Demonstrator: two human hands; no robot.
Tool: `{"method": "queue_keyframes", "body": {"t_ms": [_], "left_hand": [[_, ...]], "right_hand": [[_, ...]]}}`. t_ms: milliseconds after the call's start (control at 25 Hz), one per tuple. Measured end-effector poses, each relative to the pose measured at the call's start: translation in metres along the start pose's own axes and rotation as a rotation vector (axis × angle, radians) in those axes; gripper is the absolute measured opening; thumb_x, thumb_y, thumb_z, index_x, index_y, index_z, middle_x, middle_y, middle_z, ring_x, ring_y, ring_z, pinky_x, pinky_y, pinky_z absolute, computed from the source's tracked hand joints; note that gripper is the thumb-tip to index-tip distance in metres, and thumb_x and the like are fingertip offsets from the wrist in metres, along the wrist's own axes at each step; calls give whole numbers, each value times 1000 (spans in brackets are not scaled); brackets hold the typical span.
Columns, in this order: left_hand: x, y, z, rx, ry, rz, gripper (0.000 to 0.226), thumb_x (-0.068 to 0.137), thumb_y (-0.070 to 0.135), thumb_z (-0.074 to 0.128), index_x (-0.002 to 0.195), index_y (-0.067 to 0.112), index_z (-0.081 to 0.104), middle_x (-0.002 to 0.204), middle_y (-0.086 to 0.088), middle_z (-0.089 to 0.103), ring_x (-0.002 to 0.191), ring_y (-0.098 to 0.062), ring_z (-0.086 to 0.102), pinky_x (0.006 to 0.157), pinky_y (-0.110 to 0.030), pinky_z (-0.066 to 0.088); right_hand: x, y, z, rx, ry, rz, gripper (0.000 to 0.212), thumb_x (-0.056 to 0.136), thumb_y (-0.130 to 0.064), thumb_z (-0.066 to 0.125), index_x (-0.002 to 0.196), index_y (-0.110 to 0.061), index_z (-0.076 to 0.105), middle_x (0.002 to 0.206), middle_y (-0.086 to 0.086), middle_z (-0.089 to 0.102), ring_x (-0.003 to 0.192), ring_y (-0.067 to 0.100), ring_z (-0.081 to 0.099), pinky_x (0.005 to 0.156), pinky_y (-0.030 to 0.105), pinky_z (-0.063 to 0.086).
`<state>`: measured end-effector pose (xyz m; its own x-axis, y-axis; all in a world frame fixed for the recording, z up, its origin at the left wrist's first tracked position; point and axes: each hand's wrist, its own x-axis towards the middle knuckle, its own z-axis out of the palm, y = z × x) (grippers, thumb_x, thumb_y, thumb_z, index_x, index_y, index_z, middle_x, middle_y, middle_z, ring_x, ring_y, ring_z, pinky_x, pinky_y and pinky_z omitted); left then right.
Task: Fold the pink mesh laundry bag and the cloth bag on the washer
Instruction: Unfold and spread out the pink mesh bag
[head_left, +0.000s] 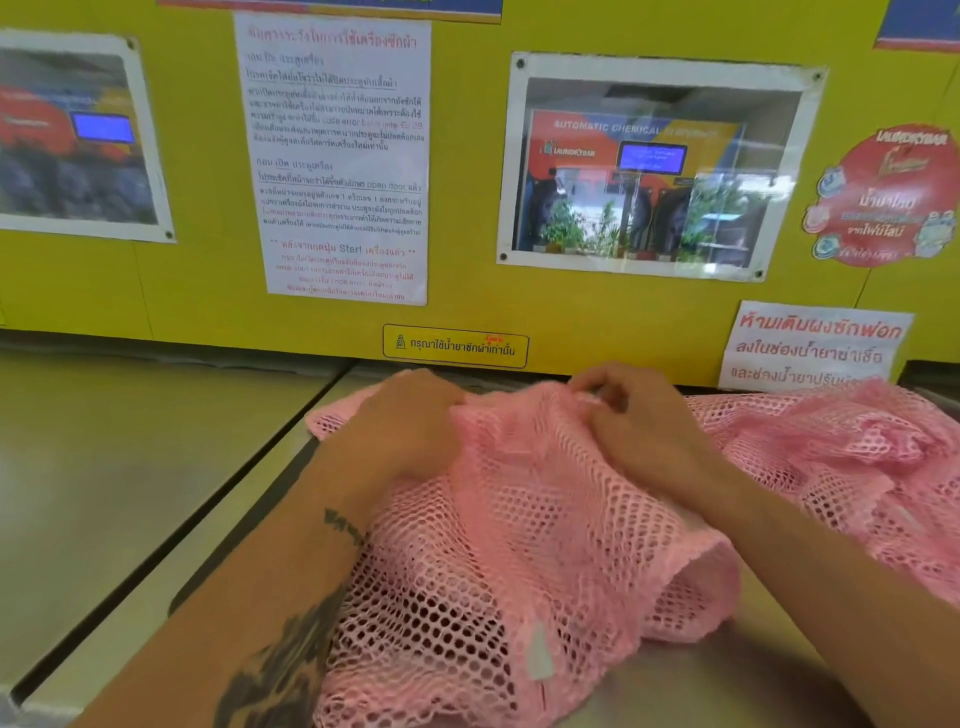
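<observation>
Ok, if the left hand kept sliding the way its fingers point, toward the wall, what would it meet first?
Probably more pink mesh laundry bag bunched just ahead of the left hand, then the yellow wall panel behind the washer top; depth is unclear.

A single wide-angle view comes from the person's head, looking forward and down from close range. Both forearms enter from the bottom edge and reach away from the lens, the left hand (410, 415) and right hand (631, 410) sitting near the middle of the frame. The washer (156, 441) top fills the lower half, seen steeply from above, with the pink mesh laundry bag (545, 519) directly below the lens. The upper half faces the yellow wall (467, 291) head-on and near, its posted notice (337, 156) bowed by the lens. Straight lines curve towards the frame edges.
</observation>
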<state>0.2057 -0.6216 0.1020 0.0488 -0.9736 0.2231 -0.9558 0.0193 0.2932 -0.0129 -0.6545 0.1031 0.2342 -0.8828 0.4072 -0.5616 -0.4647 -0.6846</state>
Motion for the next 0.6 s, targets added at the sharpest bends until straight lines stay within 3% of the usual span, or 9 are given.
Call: {"method": "queue_keyframes", "body": {"t_ms": [80, 160, 200, 240, 320, 400, 520, 600], "left_hand": [[2, -7, -8, 51, 143, -74, 32, 81, 11, 50, 90, 36, 68, 106, 1, 56, 108, -26, 56, 96, -48, 47], [2, 4, -12, -185, 402, 21, 39, 84, 8, 48, 113, 26, 67, 114, -2, 58, 106, -23, 57, 95, -43, 47], [-2, 14, -12, -339, 453, 97, 35, 87, 9, 49, 112, 24, 67, 109, 0, 61, 98, -18, 59, 89, -35, 49], [-8, 27, -12, -466, 397, 152, 26, 90, 16, 51, 109, 26, 66, 101, 4, 63, 89, -12, 59, 79, -28, 48], [-15, 46, -4, -541, 116, 158, 23, 91, 37, 57, 113, 30, 61, 97, 10, 64, 83, -8, 59, 68, -23, 43], [-11, 45, 10, -398, 2, 134, 23, 85, 35, 64, 107, 31, 58, 98, 10, 64, 86, -10, 60, 66, -23, 41], [-6, 33, 9, -349, 145, 67, 23, 81, 9, 59, 89, 30, 55, 89, 9, 59, 81, -13, 56, 61, -20, 36], [-4, 27, 3, -448, 202, 27, 25, 81, 3, 55, 91, 27, 55, 89, 10, 57, 80, -9, 53, 60, -20, 34]], "right_hand": [[2, -3, -11, 10, 207, -28, 31, 87, -1, 57, 103, -24, 68, 82, -5, 61, 70, 9, 55, 56, 19, 42], [1, -9, -21, 182, 231, -5, 34, 87, 2, 57, 108, -23, 67, 87, -1, 65, 74, 14, 60, 60, 21, 47], [0, -14, -24, 392, 129, 46, 37, 88, 4, 56, 114, -21, 65, 95, 4, 69, 80, 18, 64, 66, 23, 50], [-3, -21, -25, 668, -50, 116, 43, 88, 8, 54, 121, -17, 61, 104, 10, 72, 87, 23, 68, 74, 29, 53], [-5, -24, -24, 1004, -329, 222, 52, 86, 18, 45, 128, -12, 52, 115, 21, 71, 99, 34, 68, 85, 43, 53], [-3, -18, -23, 923, -391, 223, 56, 85, 22, 39, 128, -13, 49, 112, 20, 72, 100, 33, 71, 82, 43, 58], [0, 2, -17, 340, -200, 173, 51, 89, 14, 46, 129, -18, 50, 101, 11, 74, 90, 21, 74, 78, 38, 61], [0, 14, -11, 11, -221, 103, 43, 90, 1, 56, 127, -21, 55, 100, 4, 71, 92, 16, 70, 79, 31, 56]]}}
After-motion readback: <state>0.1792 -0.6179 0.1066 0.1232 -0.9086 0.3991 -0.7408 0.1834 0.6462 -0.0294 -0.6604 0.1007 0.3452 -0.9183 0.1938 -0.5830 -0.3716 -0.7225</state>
